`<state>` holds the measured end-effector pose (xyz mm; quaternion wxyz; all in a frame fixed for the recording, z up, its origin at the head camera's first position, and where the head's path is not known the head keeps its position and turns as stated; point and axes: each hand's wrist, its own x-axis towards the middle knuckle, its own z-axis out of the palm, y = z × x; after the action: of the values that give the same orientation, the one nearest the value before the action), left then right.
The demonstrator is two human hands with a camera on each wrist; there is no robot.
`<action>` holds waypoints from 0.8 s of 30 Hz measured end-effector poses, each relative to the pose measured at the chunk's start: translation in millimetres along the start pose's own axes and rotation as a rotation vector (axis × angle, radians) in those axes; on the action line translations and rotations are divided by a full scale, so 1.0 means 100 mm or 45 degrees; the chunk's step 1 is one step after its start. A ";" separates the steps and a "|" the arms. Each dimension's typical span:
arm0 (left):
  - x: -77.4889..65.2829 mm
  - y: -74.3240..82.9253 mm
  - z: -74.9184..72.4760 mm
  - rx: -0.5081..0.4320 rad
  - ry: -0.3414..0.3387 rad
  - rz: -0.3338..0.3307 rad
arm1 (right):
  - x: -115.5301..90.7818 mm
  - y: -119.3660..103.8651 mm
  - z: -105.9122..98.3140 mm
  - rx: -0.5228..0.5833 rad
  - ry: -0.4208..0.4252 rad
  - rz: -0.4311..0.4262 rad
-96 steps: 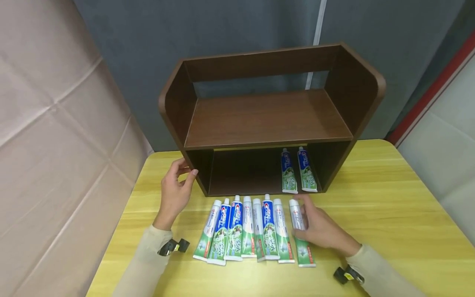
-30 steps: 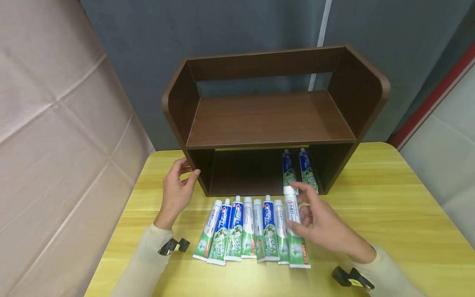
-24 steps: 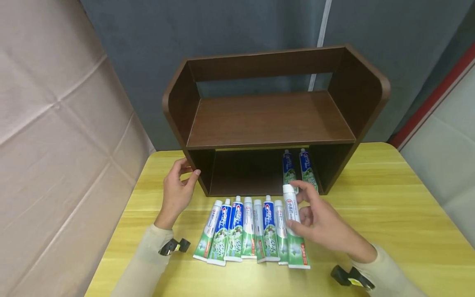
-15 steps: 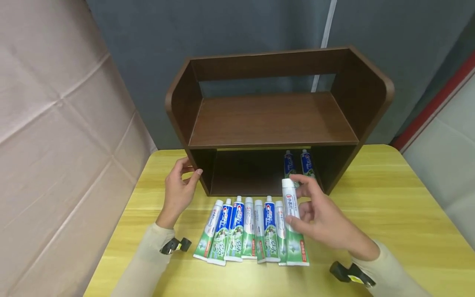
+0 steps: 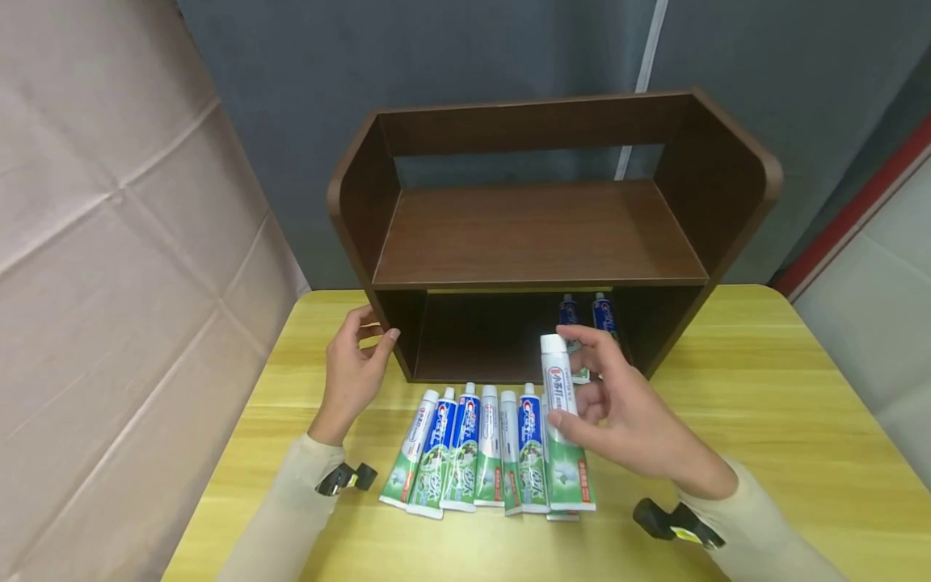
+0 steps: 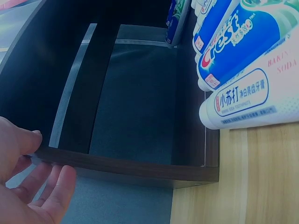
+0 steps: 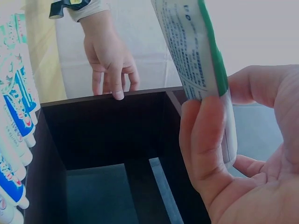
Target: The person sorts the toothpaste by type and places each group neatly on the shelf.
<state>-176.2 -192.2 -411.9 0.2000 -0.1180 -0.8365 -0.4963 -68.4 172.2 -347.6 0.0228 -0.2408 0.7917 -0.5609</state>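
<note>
My right hand [image 5: 625, 404] pinches a white-and-green toothpaste tube [image 5: 560, 388], cap up, between thumb and fingers. It is raised over the right end of a row of tubes, in front of the lower compartment. In the right wrist view the back of this tube [image 7: 196, 51] shows its small print. My left hand [image 5: 356, 368] grips the left side panel of a dark brown shelf [image 5: 538, 234], thumb at the front edge and fingers outside. Two blue-and-green Crest toothpaste tubes [image 5: 602, 314] stand inside the lower compartment at right, partly hidden by my right hand.
On the yellow wood-grain table [image 5: 764, 420], several toothpaste tubes lie side by side before the shelf, blue Crest tubes [image 5: 463, 444] among white-and-green tubes [image 5: 489, 444]. The shelf's upper board [image 5: 538, 234] is bare. A pale cloth wall [image 5: 131, 323] borders the left side.
My right hand has lifted the white-and-green tube off the table and carried it left and up toward the shelf. My left hand stays at the side panel. The view has shifted slightly.
</note>
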 end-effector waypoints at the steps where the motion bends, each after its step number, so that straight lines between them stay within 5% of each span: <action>1: 0.00 0.00 0.00 0.001 0.000 -0.002 | 0.01 -0.01 0.00 0.004 0.000 -0.006; 24: 0.01 -0.02 0.01 0.010 0.001 0.007 | 0.34 -0.30 0.04 0.115 -0.006 -0.085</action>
<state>-178.1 -192.6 -413.2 0.2021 -0.1193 -0.8380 -0.4926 -86.2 146.9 -314.2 0.0165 -0.2672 0.7570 -0.5961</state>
